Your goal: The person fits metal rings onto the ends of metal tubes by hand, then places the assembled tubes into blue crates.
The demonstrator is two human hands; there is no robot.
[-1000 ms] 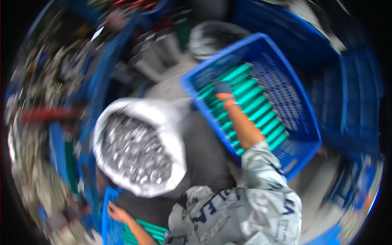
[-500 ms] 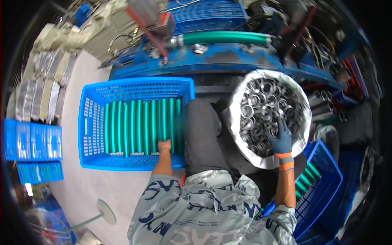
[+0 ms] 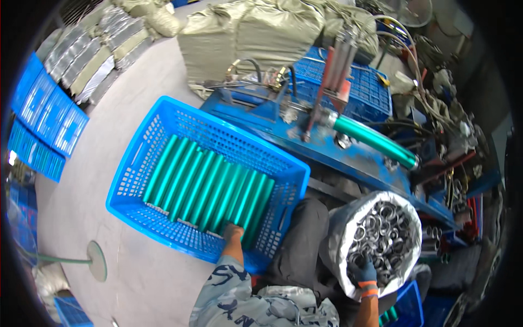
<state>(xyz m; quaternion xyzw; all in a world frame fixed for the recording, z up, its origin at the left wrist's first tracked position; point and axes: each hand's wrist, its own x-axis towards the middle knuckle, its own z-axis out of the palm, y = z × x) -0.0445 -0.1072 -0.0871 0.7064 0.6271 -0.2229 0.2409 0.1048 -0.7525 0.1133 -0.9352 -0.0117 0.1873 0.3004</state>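
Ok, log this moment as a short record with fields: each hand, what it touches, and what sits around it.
left hand: bare left hand reaches into the blue crate, resting on the near ends of the green tubes
right hand: gloved right hand is in the white sack, on the metal rings
grip: hidden for both hands, cannot tell
crate contents: green tubes lying side by side in one row
ahead: blue machine with a green tube mounted on it
floor left: stacked blue crates
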